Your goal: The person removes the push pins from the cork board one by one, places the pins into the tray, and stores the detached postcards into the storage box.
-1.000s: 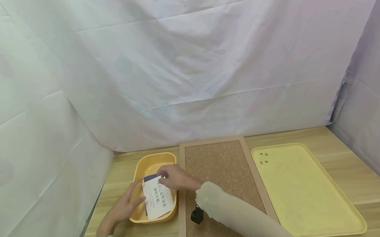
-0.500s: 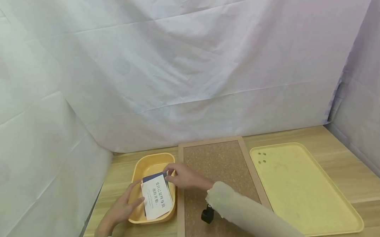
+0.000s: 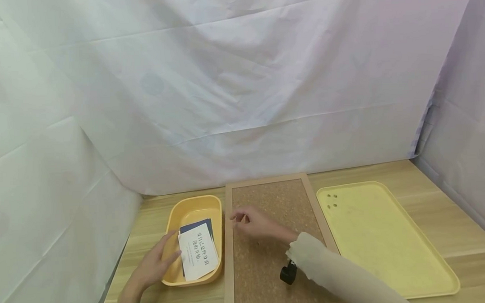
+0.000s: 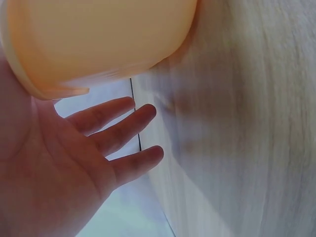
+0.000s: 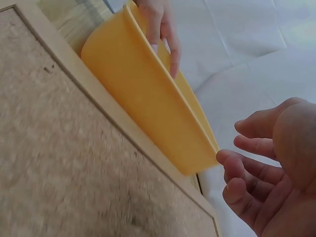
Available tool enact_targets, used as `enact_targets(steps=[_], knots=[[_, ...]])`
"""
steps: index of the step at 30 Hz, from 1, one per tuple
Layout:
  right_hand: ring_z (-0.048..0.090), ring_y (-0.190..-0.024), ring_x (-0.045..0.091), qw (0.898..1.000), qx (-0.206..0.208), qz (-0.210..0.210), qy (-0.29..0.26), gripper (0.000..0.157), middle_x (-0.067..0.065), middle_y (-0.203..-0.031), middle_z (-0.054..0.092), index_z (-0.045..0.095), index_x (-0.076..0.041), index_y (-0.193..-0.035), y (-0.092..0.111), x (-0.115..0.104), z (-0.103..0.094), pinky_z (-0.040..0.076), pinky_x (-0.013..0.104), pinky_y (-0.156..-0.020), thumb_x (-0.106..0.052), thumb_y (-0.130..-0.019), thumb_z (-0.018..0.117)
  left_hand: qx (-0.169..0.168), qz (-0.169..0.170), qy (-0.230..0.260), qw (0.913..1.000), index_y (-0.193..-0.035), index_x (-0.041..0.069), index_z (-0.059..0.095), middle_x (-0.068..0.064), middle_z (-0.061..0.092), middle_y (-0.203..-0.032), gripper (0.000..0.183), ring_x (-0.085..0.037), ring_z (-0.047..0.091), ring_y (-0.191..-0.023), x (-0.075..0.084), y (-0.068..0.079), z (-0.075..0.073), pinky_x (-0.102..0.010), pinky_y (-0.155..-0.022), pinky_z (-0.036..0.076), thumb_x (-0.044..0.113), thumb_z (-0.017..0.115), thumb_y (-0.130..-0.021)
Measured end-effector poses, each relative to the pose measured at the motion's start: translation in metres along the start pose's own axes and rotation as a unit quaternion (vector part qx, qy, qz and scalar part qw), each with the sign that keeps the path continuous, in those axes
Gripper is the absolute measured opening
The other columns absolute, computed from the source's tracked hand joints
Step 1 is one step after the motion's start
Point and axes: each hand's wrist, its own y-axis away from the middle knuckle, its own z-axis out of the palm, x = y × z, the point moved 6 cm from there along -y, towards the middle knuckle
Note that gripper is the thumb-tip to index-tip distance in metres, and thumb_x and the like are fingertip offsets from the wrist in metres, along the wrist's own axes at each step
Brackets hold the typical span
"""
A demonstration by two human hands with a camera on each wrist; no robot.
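Observation:
A yellow plastic basin [image 3: 193, 203] holds several overlapping cards: a white printed card [image 3: 199, 255] on top, with a navy blue card [image 3: 197, 224] edging out behind it. My left hand [image 3: 151, 264] rests over the basin's left rim, thumb and index finger on the inner side near the cards. In the left wrist view its other fingers [image 4: 123, 131] stretch straight down outside the wall. Over the cork board [image 3: 268, 193], just right of the basin, hovers my right hand [image 3: 253, 221]. Its fingers bend loosely, and nothing shows between thumb and fingertips in the right wrist view.
The wood-framed cork board lies right of the basin, with a small dark spot on it. Farther right is a flat yellow tray [image 3: 384, 240] with several small round pieces [image 3: 332, 200] at its upper left corner. White cloth [image 3: 224, 102] hangs behind the table.
My right hand has let go of the cards' upper right corner and moved right, out over the cork board. The left hand stays at the basin's rim.

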Motion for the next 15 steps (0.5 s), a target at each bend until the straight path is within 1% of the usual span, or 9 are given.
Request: enact_targets(steps=[4,7,9,11,13,15], knots=[[0.059,-0.085,0.014,1.0,0.008,-0.002,-0.003,0.023,-0.002,-0.1,0.066,0.069,-0.008,-0.118,0.009,0.012,-0.01,0.053,0.028,-0.067,-0.014,-0.098,0.058,0.011,0.021,0.005,0.9997,-0.149,0.001,0.038,-0.026,0.04,-0.152,0.057,-0.05,0.034,-0.139,0.004,0.001,-0.003,-0.066,-0.111,0.03,0.021,0.06,-0.1],[0.058,-0.086,0.014,1.0,0.019,0.009,-0.003,0.024,0.0,-0.102,0.066,0.068,-0.009,-0.119,0.019,0.022,-0.02,0.052,0.029,-0.069,-0.015,-0.099,0.058,0.013,0.024,0.006,0.9996,-0.149,-0.002,0.037,-0.028,0.039,-0.151,0.057,-0.051,0.035,-0.138,0.006,0.001,-0.005,-0.065,-0.109,0.032,0.021,0.059,-0.1],[0.058,-0.087,0.013,0.999,0.03,0.017,0.001,0.025,0.001,-0.104,0.066,0.068,-0.009,-0.121,0.025,0.029,-0.027,0.051,0.029,-0.069,-0.015,-0.099,0.058,0.016,0.026,0.001,0.9996,-0.149,-0.002,0.036,-0.03,0.038,-0.151,0.058,-0.052,0.038,-0.135,0.007,0.001,-0.008,-0.065,-0.107,0.036,0.021,0.058,-0.101],[0.058,-0.087,0.014,0.999,0.044,0.023,0.004,0.025,0.003,-0.106,0.067,0.067,-0.008,-0.122,0.031,0.037,-0.035,0.051,0.029,-0.068,-0.014,-0.098,0.059,0.019,0.032,-0.003,0.9993,-0.148,-0.003,0.036,-0.031,0.038,-0.15,0.058,-0.054,0.04,-0.133,0.009,0.001,-0.012,-0.065,-0.106,0.037,0.021,0.058,-0.101],[0.058,-0.087,0.013,0.998,0.061,0.03,0.014,0.026,0.003,-0.107,0.067,0.067,-0.008,-0.122,0.037,0.046,-0.045,0.051,0.028,-0.067,-0.013,-0.098,0.059,0.027,0.045,-0.008,0.9986,-0.147,-0.005,0.037,-0.033,0.039,-0.148,0.057,-0.055,0.041,-0.132,0.012,0.0,-0.015,-0.066,-0.105,0.037,0.019,0.059,-0.1],[0.058,-0.088,0.013,0.996,0.076,0.037,0.019,0.026,0.003,-0.107,0.067,0.067,-0.007,-0.121,0.043,0.055,-0.055,0.052,0.027,-0.067,-0.012,-0.097,0.06,0.035,0.06,-0.013,0.9975,-0.146,-0.007,0.039,-0.034,0.04,-0.147,0.056,-0.055,0.04,-0.132,0.016,0.0,-0.019,-0.068,-0.106,0.034,0.016,0.06,-0.099]])
